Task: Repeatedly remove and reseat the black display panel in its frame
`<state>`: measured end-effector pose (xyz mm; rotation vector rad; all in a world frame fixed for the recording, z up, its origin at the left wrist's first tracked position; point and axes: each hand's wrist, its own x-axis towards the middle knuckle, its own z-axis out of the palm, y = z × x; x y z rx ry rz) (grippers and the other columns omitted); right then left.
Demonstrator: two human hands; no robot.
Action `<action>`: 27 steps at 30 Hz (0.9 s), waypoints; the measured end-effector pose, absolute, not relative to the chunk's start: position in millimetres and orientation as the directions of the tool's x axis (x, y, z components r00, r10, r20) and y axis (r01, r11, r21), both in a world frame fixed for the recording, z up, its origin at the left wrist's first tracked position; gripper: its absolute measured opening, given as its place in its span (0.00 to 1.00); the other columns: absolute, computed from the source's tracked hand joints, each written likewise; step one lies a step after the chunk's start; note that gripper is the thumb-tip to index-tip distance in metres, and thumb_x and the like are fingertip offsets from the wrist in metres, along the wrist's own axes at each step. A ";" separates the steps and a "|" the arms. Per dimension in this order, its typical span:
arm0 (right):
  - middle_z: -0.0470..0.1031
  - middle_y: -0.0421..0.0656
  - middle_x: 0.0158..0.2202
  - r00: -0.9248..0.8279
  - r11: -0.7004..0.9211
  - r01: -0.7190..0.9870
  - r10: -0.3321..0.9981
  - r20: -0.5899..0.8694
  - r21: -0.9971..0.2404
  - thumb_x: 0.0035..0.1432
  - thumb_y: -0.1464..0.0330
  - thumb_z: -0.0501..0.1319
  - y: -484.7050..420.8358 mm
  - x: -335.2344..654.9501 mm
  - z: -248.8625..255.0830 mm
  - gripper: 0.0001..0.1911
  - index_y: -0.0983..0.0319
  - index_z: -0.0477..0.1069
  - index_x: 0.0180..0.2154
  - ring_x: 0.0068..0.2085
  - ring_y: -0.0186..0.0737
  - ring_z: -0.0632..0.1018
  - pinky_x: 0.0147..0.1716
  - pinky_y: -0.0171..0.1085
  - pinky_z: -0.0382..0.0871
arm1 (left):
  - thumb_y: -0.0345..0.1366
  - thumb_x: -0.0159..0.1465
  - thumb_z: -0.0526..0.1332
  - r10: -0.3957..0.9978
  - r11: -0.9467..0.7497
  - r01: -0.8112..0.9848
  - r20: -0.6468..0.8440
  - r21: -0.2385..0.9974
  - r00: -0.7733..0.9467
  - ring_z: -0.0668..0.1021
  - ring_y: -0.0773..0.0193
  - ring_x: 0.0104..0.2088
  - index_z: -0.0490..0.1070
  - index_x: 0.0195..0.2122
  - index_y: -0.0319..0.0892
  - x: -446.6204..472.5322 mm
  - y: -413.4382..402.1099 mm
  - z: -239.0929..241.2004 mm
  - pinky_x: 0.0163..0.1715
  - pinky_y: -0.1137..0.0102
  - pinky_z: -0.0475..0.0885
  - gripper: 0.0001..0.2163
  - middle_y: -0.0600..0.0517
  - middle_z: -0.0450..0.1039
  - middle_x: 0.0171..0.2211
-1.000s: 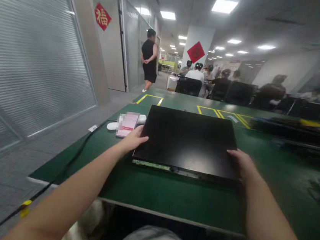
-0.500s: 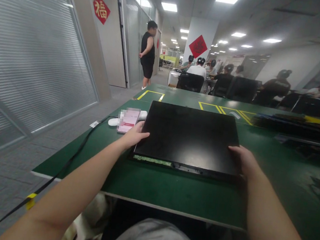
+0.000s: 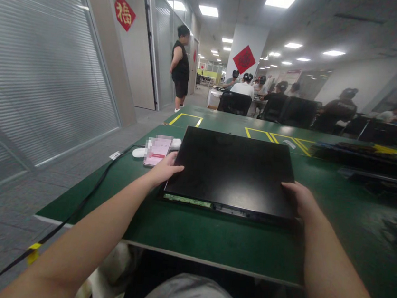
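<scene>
A large black flat panel (image 3: 234,170) lies on the green table (image 3: 210,236) in front of me, a strip of circuit board showing along its near edge. My left hand (image 3: 163,170) grips the panel's left near edge, thumb on top. My right hand (image 3: 298,198) grips its right near corner, fingers curled round the edge.
A pink phone (image 3: 157,150) and a white mouse (image 3: 139,152) lie left of the panel. A black cable (image 3: 80,207) runs off the table's left edge. More dark panels (image 3: 369,156) lie at the right. A person (image 3: 180,68) stands in the aisle; several people sit beyond.
Both hands stay on the panel's near corners. The view has shifted slightly, and the standing person in the aisle has turned.
</scene>
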<state>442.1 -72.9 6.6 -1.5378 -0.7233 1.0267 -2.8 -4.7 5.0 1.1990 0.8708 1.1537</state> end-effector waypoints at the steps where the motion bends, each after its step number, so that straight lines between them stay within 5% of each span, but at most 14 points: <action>1: 0.79 0.41 0.27 0.435 -0.216 -0.085 0.870 -0.232 -0.973 0.42 0.67 0.68 -72.6 442.0 6.1 0.14 0.57 0.74 0.36 0.26 0.44 0.78 0.25 0.40 0.71 | 0.24 0.48 0.71 0.972 -0.024 -0.200 0.069 0.979 0.224 0.81 0.50 0.49 0.68 0.48 0.42 -2.7 -4.8 5.1 0.55 0.53 0.72 0.26 0.48 0.81 0.43; 27: 0.80 0.42 0.29 0.447 -0.218 -0.058 0.867 -0.221 -0.974 0.42 0.67 0.67 -73.3 434.0 8.5 0.14 0.56 0.73 0.36 0.27 0.45 0.78 0.23 0.40 0.70 | 0.23 0.49 0.71 0.972 0.012 -0.229 0.042 0.973 0.230 0.84 0.53 0.41 0.66 0.49 0.42 -5.3 -6.9 7.0 0.47 0.57 0.77 0.26 0.50 0.81 0.39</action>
